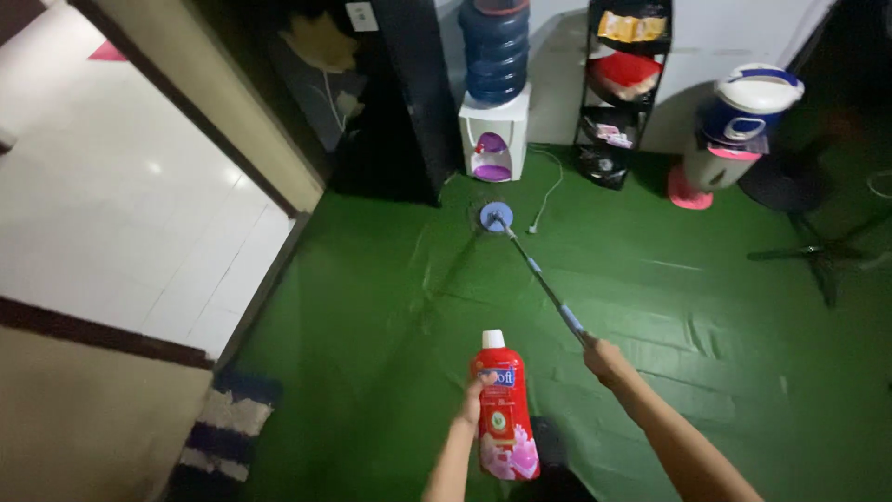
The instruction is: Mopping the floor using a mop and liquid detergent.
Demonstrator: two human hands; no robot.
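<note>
Bottle (503,407), red with its white cap on, stands upright in front of me, long axis vertical, cap up; my left hand (473,395) wraps its side. I judge no liquid poured yet. My right hand (606,359) is closed round the mop handle (544,286), which slants away up-left; the mop head (496,217) rests on the green floor (372,325) near the water dispenser (494,130). Mopping looks barely begun.
</note>
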